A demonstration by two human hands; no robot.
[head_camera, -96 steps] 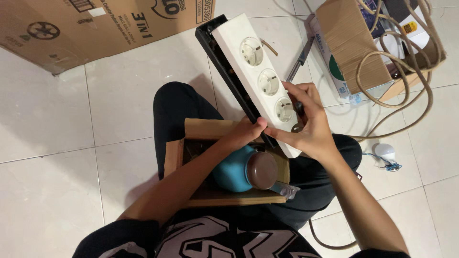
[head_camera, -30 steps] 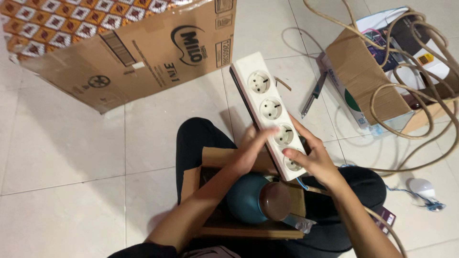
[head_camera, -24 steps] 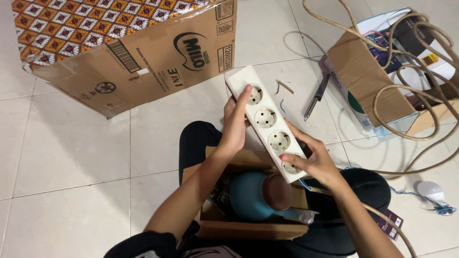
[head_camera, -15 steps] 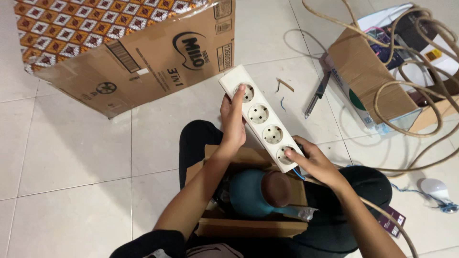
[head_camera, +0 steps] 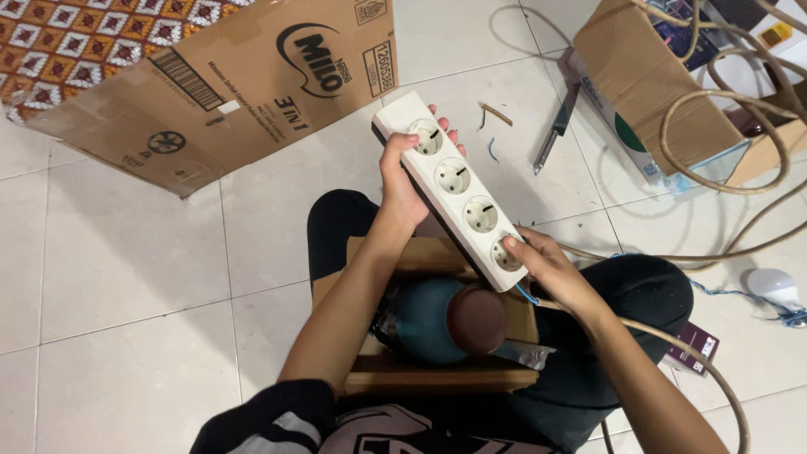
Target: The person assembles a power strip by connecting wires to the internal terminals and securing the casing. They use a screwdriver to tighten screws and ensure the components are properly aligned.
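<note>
Both hands grip the white power strip point(head_camera: 458, 187) at frame centre.
I see my left hand point(head_camera: 402, 181) wrapped around its upper end, my right hand point(head_camera: 542, 265) pinching its lower end.

Left hand: your left hand point(head_camera: 402, 181) is raised ahead of you, fingers curled in a closed grip, fingertips point(head_camera: 445, 126) showing past the far edge of what it holds.
Left arm: your bare forearm runs up from the lower middle, elbow bent, a dark sleeve at the upper arm.
Right hand: your right hand point(head_camera: 542, 265) sits lower and to the right, thumb and fingers pinched shut.
Right arm: your bare forearm slants down to the bottom right.
</note>
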